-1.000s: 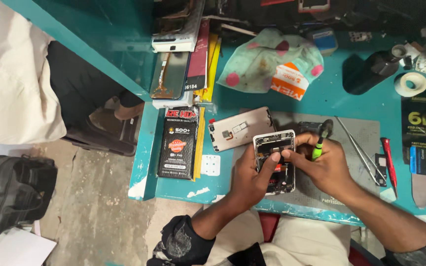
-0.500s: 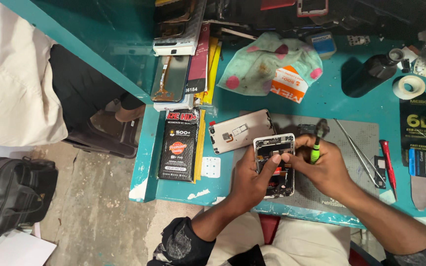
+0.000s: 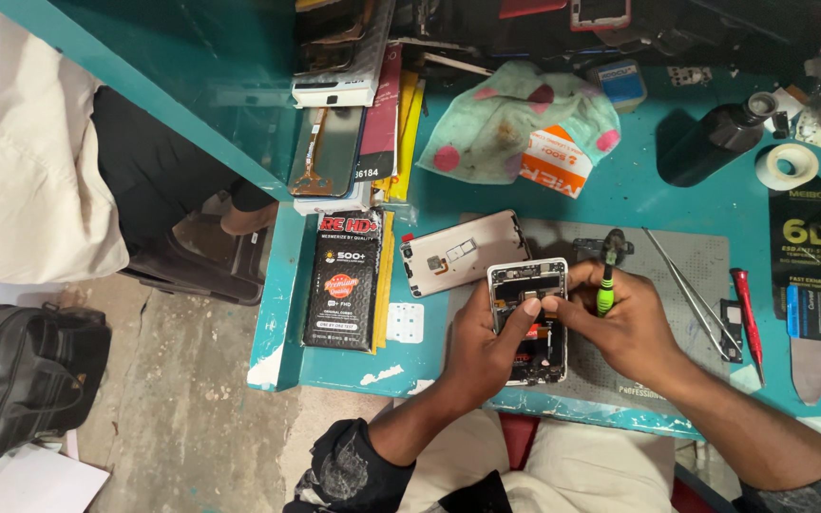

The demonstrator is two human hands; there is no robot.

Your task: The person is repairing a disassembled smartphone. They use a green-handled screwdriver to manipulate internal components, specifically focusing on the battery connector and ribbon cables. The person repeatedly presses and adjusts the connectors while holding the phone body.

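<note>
Green screwdriver (image 3: 606, 285) in right grip (image 3: 620, 318), phone (image 3: 528, 318) in left (image 3: 486, 347)

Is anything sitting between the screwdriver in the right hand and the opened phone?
Nothing visible does. The right hand holds the green-handled screwdriver right beside the opened phone, which the left hand steadies; only the left thumb lies over its upper part.

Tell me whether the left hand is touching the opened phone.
Touching. The head view shows the left hand gripping the opened phone, thumb pressed across its exposed inside.
</note>
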